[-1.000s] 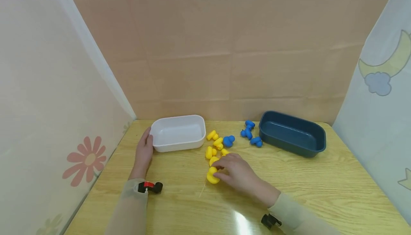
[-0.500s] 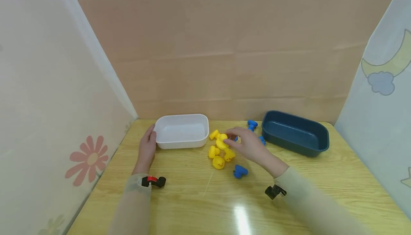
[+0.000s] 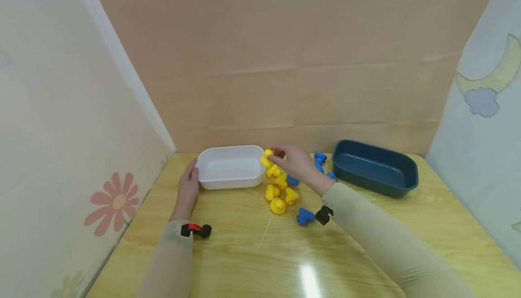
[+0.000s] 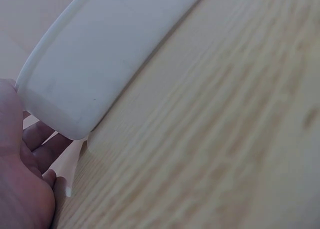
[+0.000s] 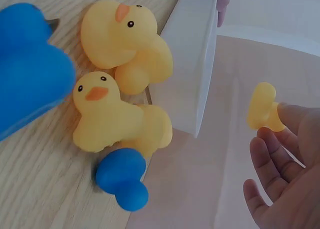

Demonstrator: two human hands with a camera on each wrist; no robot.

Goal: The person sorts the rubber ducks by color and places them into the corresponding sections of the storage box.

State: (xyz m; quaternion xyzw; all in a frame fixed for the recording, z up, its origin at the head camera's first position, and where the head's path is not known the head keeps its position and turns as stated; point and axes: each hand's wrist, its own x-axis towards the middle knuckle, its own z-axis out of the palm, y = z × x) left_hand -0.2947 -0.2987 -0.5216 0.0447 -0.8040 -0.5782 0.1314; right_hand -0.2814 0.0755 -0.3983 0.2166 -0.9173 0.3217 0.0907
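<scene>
Right wrist view: ducks, container and hands

Item: one yellow duck (image 5: 262,106), pinched between thumb and finger of my right hand (image 5: 297,189), seen against a pale backdrop (image 5: 185,184); its face is out of sight.

Item: one white container (image 5: 182,59), rim toward the right; fingers of my left hand (image 5: 223,6) at its far end, cut by the upper edge.

On the wood-grained surface (image 5: 30,189): two yellow ducks with orange beaks, one upper (image 5: 107,39), one lower (image 5: 100,114), each overlapping a further yellow duck in sight; one large-looking blue duck (image 5: 30,74), dark beak, cropped at left; one small-looking blue duck (image 5: 122,171), face unseen, below the yellow ones.
</scene>
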